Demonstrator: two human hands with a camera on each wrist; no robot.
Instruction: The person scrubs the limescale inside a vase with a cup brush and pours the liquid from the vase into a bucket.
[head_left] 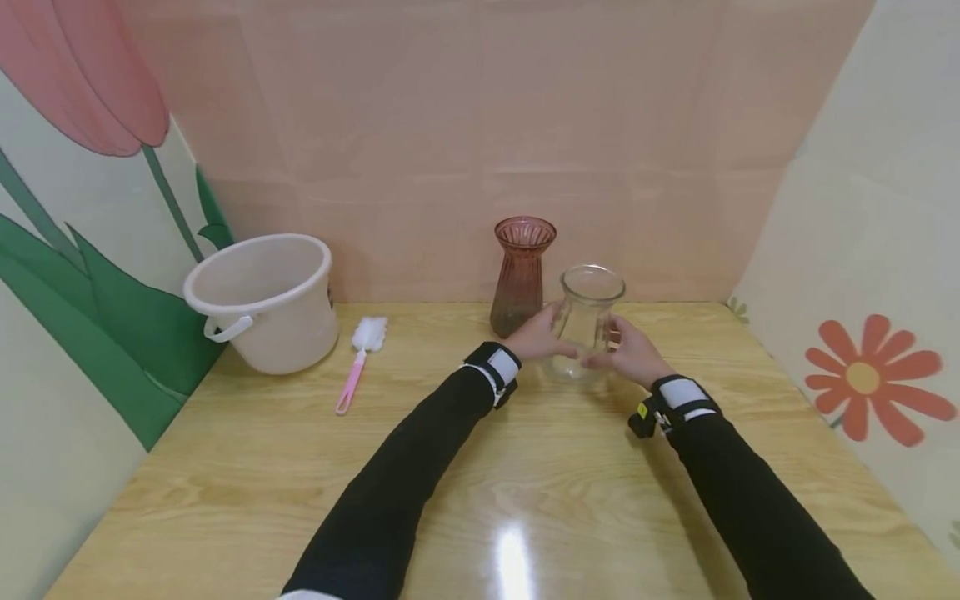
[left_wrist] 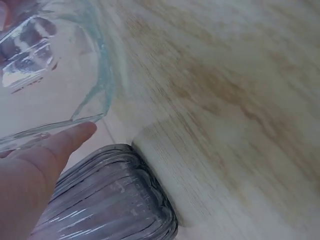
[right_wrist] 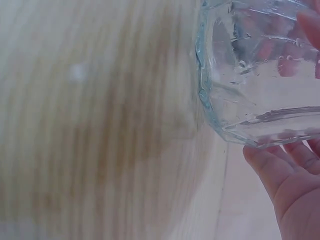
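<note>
A clear glass vase (head_left: 586, 321) is held upright near the back of the wooden table (head_left: 480, 500), gripped between the left hand (head_left: 538, 337) and the right hand (head_left: 633, 354), whose fingers are curled round its lower body. A ribbed pink vase (head_left: 521, 275) stands just behind. A white bucket (head_left: 264, 300) and a pink-handled brush (head_left: 358, 360) lie further left.

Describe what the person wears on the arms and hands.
Both arms are in long black sleeves. Each wrist has a black strap with a white band; the right strap carries a small black device with a yellow mark. The left hand and right hand are bare, without gloves.
</note>
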